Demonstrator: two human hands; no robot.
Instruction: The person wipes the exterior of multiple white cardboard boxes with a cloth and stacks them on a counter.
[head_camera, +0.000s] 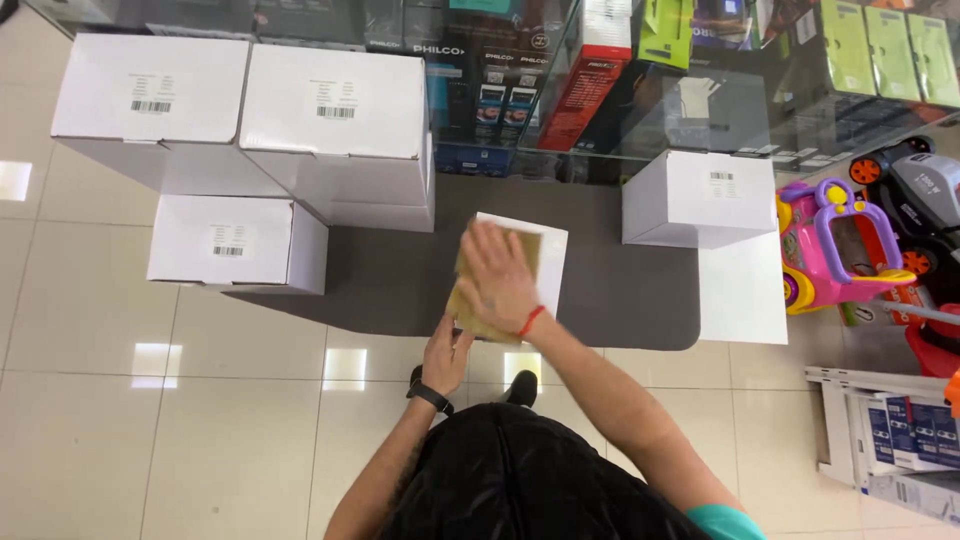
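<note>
Over the white box (548, 262), the right hand (497, 278) lies spread flat on the brown flap (470, 318); the left hand (445, 355) pinches its edge. Press evenly, keeping corners aligned.

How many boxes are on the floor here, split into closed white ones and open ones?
Closed white boxes: 4
Open box with brown flaps, under the right hand and left hand: 1
Total: 5
</note>
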